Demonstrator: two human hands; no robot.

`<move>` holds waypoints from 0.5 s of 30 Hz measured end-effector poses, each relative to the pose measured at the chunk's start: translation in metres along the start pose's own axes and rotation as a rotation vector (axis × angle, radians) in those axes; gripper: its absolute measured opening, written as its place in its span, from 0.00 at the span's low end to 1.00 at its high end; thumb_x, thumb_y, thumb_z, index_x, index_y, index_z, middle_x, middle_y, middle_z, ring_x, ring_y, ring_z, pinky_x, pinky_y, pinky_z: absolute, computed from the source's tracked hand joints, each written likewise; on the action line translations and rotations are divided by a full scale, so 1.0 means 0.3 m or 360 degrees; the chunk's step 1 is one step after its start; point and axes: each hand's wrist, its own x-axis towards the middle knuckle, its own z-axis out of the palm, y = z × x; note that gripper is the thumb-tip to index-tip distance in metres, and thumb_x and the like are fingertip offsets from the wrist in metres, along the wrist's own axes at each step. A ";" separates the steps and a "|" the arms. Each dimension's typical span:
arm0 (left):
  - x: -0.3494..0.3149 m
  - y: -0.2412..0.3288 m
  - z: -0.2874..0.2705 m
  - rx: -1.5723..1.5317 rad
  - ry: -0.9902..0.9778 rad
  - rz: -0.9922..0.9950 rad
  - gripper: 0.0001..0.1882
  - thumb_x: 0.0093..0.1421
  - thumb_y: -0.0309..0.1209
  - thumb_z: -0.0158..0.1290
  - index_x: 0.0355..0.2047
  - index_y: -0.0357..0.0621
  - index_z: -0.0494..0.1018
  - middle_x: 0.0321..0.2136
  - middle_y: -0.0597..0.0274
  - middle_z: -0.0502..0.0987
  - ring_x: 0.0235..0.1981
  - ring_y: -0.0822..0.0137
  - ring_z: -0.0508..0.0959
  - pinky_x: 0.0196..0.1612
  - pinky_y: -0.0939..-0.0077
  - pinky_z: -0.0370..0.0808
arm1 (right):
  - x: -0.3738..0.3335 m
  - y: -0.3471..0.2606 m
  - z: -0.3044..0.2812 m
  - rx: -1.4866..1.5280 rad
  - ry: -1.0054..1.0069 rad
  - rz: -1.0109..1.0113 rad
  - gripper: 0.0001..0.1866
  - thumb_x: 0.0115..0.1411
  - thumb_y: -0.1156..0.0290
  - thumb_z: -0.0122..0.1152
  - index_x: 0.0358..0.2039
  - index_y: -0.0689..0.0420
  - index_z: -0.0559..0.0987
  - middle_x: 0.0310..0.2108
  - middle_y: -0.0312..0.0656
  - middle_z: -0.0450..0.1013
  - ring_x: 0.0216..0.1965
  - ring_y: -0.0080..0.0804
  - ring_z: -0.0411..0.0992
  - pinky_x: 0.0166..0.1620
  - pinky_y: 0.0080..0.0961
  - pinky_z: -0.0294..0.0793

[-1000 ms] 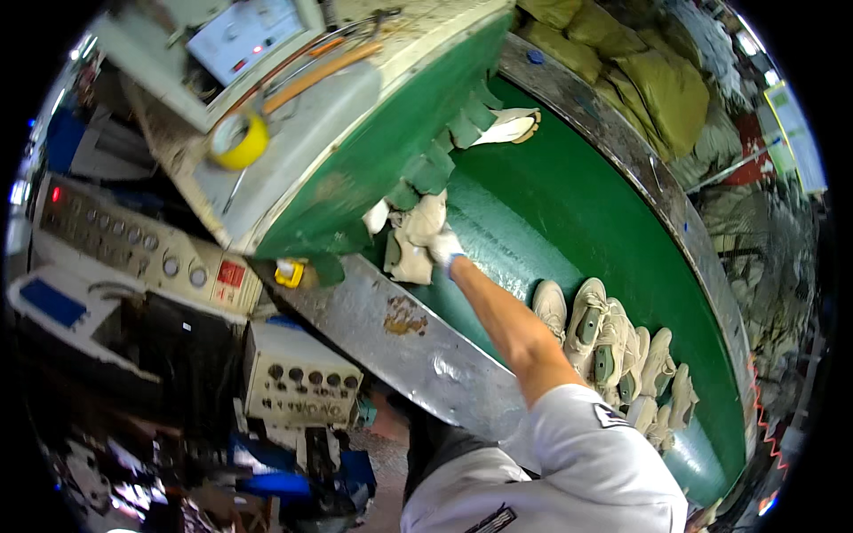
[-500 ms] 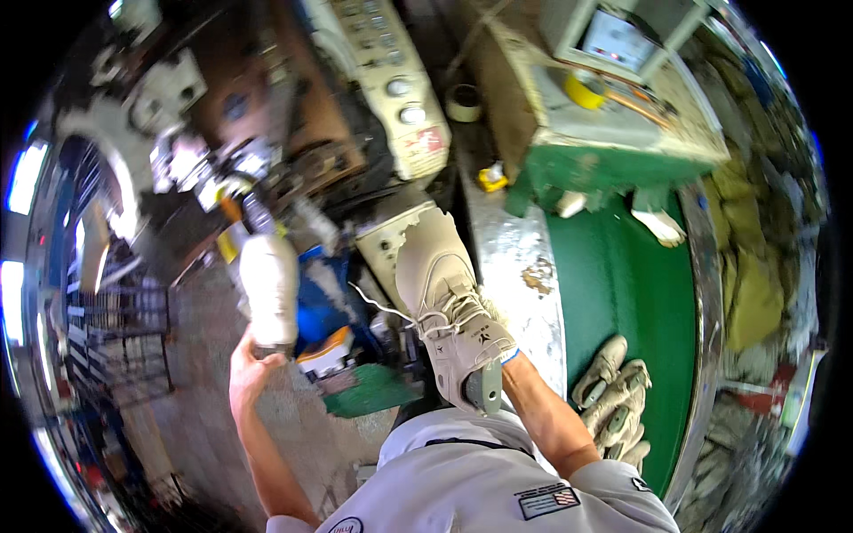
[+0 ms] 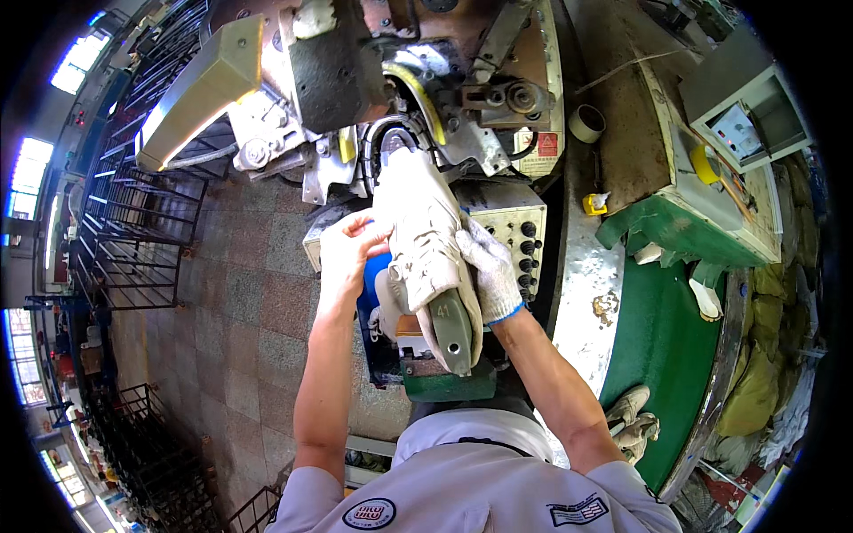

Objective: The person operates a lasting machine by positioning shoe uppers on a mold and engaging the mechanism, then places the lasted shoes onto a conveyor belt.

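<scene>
A beige lace-up shoe upper (image 3: 418, 213) is stretched over a grey-green shoe last (image 3: 451, 333), whose heel end points toward me. Its toe sits among the curved jaws of a machine (image 3: 391, 133). My bare left hand (image 3: 351, 249) is closed at the shoe's left side, thumb and fingertips meeting at its edge. Along the right side, my right hand (image 3: 489, 271), in a white knit glove with a blue cuff, grips the upper. The shoe hides some of its fingers. The toe's underside cannot be seen.
Below the shoe stands a blue bin (image 3: 364, 306) beside a green pad (image 3: 449, 384). A control panel with black knobs (image 3: 526, 253) is right of the machine. Farther right, several beige shoes (image 3: 633, 417) lie on a green conveyor belt (image 3: 657, 355). Metal racks (image 3: 147, 213) stand left.
The beige shoe in my right hand has moved forward, its toe now at the machine. My left hand has left a white, blurred shoe-shaped thing and come to the beige shoe's left side.
</scene>
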 end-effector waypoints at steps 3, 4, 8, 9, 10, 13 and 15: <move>0.016 0.051 0.007 -0.0056 0.0165 0.0141 0.23 0.55 0.21 0.67 0.51 0.29 0.76 0.40 0.54 0.83 0.34 0.68 0.84 0.39 0.77 0.83 | 0.076 0.023 0.045 -0.0001 0.0054 -0.0069 0.30 0.67 0.64 0.61 0.65 0.66 0.69 0.56 0.42 0.74 0.53 0.27 0.72 0.57 0.24 0.71; 0.029 0.041 -0.002 -0.0017 0.0233 0.0208 0.22 0.57 0.17 0.61 0.53 0.28 0.74 0.43 0.51 0.82 0.39 0.66 0.84 0.43 0.73 0.82 | 0.102 0.025 0.059 -0.0001 0.0066 -0.0087 0.30 0.67 0.64 0.62 0.65 0.66 0.69 0.56 0.42 0.74 0.53 0.27 0.72 0.57 0.24 0.71; 0.069 -0.003 -0.012 -0.0242 0.0285 0.0434 0.26 0.58 0.17 0.59 0.58 0.27 0.70 0.47 0.46 0.81 0.41 0.65 0.83 0.46 0.77 0.81 | 0.180 0.041 0.103 0.0229 0.0012 -0.0097 0.26 0.66 0.64 0.63 0.60 0.64 0.74 0.51 0.40 0.76 0.48 0.25 0.74 0.53 0.24 0.73; 0.069 -0.009 -0.008 -0.0318 0.0271 0.0336 0.28 0.59 0.18 0.61 0.59 0.25 0.68 0.48 0.47 0.81 0.46 0.64 0.82 0.50 0.74 0.80 | 0.199 0.048 0.099 0.0256 0.0019 -0.0080 0.24 0.66 0.64 0.63 0.59 0.64 0.75 0.50 0.40 0.77 0.47 0.25 0.74 0.52 0.24 0.73; 0.052 -0.011 0.014 -0.0244 0.0233 0.0250 0.26 0.61 0.21 0.59 0.59 0.26 0.69 0.48 0.49 0.81 0.46 0.65 0.82 0.48 0.75 0.79 | 0.215 0.058 0.095 0.0282 0.0026 -0.0062 0.23 0.66 0.64 0.64 0.57 0.64 0.77 0.49 0.39 0.77 0.46 0.25 0.74 0.51 0.24 0.74; 0.024 -0.118 0.061 -0.0476 0.0073 -0.0307 0.24 0.72 0.41 0.50 0.59 0.36 0.72 0.46 0.56 0.81 0.44 0.70 0.80 0.47 0.72 0.77 | 0.230 0.093 0.103 0.0261 0.0130 -0.0140 0.20 0.66 0.65 0.63 0.54 0.63 0.79 0.47 0.39 0.78 0.45 0.25 0.75 0.50 0.24 0.74; 0.011 -0.138 0.084 -0.0635 0.0013 -0.0315 0.27 0.74 0.48 0.45 0.58 0.37 0.73 0.46 0.58 0.80 0.44 0.70 0.80 0.48 0.70 0.77 | 0.231 0.104 0.100 0.0321 0.0179 -0.0116 0.18 0.66 0.65 0.65 0.50 0.64 0.81 0.44 0.40 0.79 0.42 0.27 0.76 0.49 0.25 0.75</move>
